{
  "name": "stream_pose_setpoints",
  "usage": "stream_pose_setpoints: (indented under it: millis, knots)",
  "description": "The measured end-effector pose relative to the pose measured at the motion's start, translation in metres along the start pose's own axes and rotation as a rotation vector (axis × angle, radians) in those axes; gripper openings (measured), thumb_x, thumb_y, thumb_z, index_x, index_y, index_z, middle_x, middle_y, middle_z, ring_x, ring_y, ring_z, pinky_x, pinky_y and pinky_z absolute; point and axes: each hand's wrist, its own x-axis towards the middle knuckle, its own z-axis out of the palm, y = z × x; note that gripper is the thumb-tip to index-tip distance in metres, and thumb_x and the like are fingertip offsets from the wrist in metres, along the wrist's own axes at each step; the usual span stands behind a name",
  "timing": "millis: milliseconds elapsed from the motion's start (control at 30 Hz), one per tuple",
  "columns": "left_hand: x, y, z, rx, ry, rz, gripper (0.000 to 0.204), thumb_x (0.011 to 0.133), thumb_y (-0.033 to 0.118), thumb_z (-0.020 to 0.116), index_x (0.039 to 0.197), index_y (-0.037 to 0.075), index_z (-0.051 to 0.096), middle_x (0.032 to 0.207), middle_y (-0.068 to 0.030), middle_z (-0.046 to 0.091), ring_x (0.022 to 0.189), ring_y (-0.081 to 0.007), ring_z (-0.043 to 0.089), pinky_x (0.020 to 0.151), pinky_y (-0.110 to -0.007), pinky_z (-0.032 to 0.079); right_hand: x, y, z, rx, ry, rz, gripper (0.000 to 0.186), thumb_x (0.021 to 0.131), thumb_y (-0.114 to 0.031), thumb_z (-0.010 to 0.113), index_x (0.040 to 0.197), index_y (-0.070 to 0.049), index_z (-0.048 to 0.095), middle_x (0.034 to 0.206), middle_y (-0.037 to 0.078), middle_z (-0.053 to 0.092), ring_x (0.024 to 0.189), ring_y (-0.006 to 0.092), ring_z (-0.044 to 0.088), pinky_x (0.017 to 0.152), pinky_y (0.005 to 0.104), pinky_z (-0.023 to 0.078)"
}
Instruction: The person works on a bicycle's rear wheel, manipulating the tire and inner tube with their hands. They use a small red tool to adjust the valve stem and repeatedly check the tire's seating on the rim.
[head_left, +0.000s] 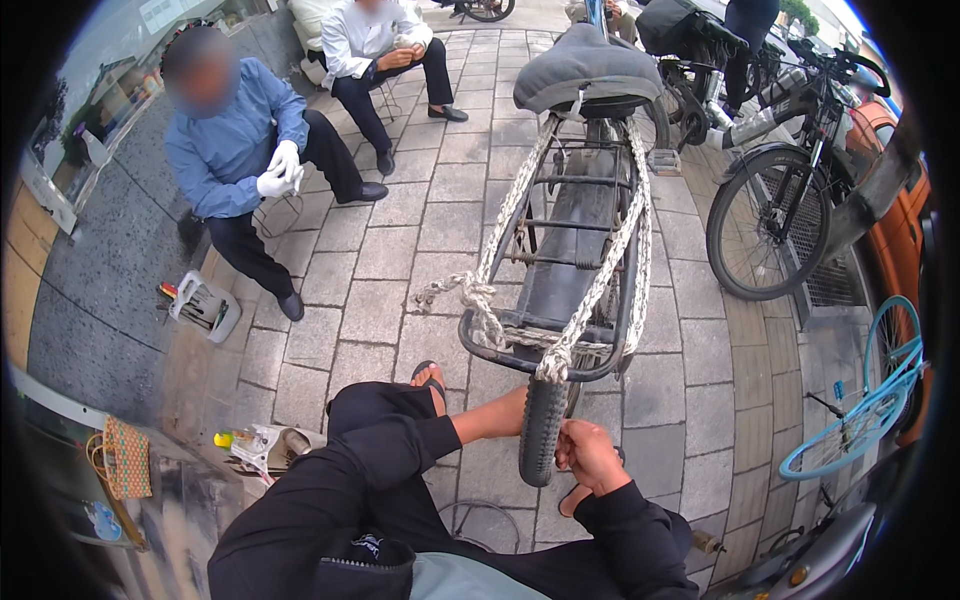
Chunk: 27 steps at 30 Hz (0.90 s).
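A bicycle's rear wheel stands upright between my hands, its knobbly black tire (541, 432) toward me. From the left, my left hand (500, 414) reaches to the wheel; the tire hides its fingers. On the other side, my right hand (590, 452) is closed, fingers bent close against the wheel; what they pinch, if anything, is too small to make out. Above the wheel extends a black metal rear rack (483, 352), wrapped with knotted white rope (606, 282). A dark mudguard (568, 275) shows beneath the rack, and a grey padded saddle (585, 72) lies beyond.
At the left sits a person in a blue jacket (235, 130) wearing white gloves; another in white (375, 45) sits farther back. A white tool bucket (207, 307) stands nearby. On the right are a parked black bicycle (768, 222) and a light-blue bicycle (850, 425). Paving stones (375, 310) cover the ground.
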Motion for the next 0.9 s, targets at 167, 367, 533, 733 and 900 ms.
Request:
stream_pose_setpoints:
  millis: [167, 367, 533, 733, 900]
  knots:
    - [0.001, -0.018, -0.005, 0.169, -0.016, 0.118, 0.041, 0.104, 0.04, 0.062, 0.098, 0.001, 0.073, 0.086, -0.0046, 0.072, 0.081, -0.0093, 0.063, 0.073, -0.031, 0.052, 0.001, 0.002, -0.003, 0.008, -0.041, 0.007, 0.027, 0.101, -0.021, 0.059, 0.081, -0.003, 0.063, 0.068, 0.007, 0.062, 0.052, 0.0174, 0.057, 0.05, 0.0306, 0.045]
    - [-0.007, 0.003, -0.012, 0.121, -0.124, 0.002, 0.042, 0.106, 0.042, 0.058, 0.106, 0.003, 0.074, 0.093, -0.0047, 0.073, 0.089, -0.0101, 0.064, 0.079, -0.03, 0.052, 0.0, 0.006, -0.009, -0.135, -0.012, -0.04, 0.023, 0.101, -0.022, 0.062, 0.092, -0.003, 0.071, 0.071, 0.003, 0.065, 0.055, 0.0103, 0.056, 0.052, 0.0256, 0.043]
    - [-0.008, -0.013, -0.013, 0.047, -0.144, -0.263, 0.042, 0.106, 0.042, 0.057, 0.104, 0.003, 0.073, 0.093, -0.0053, 0.072, 0.087, -0.0132, 0.064, 0.078, -0.031, 0.052, -0.001, 0.006, -0.005, -0.265, 0.007, -0.114, 0.024, 0.101, -0.023, 0.063, 0.091, -0.003, 0.071, 0.069, 0.002, 0.064, 0.055, 0.0089, 0.055, 0.052, 0.0247, 0.042]
    - [-0.017, -0.012, -0.019, 0.333, -0.204, 0.086, 0.021, 0.098, 0.018, 0.064, 0.113, 0.004, 0.065, 0.108, -0.0073, 0.067, 0.105, -0.0195, 0.063, 0.096, -0.035, 0.048, -0.003, 0.015, -0.006, 0.007, -0.047, -0.023, 0.025, 0.1, -0.022, 0.064, 0.083, -0.004, 0.068, 0.071, 0.004, 0.065, 0.054, 0.0119, 0.057, 0.049, 0.0274, 0.044]
    - [-0.014, -0.037, -0.029, -0.066, -0.242, -0.125, 0.019, 0.091, 0.013, 0.069, 0.107, 0.005, 0.062, 0.102, -0.0059, 0.065, 0.096, -0.0156, 0.064, 0.082, -0.03, 0.054, 0.0, -0.001, -0.01, -0.159, -0.061, -0.089, 0.026, 0.1, -0.023, 0.063, 0.086, -0.002, 0.069, 0.072, 0.003, 0.065, 0.058, 0.0092, 0.057, 0.052, 0.0252, 0.046]
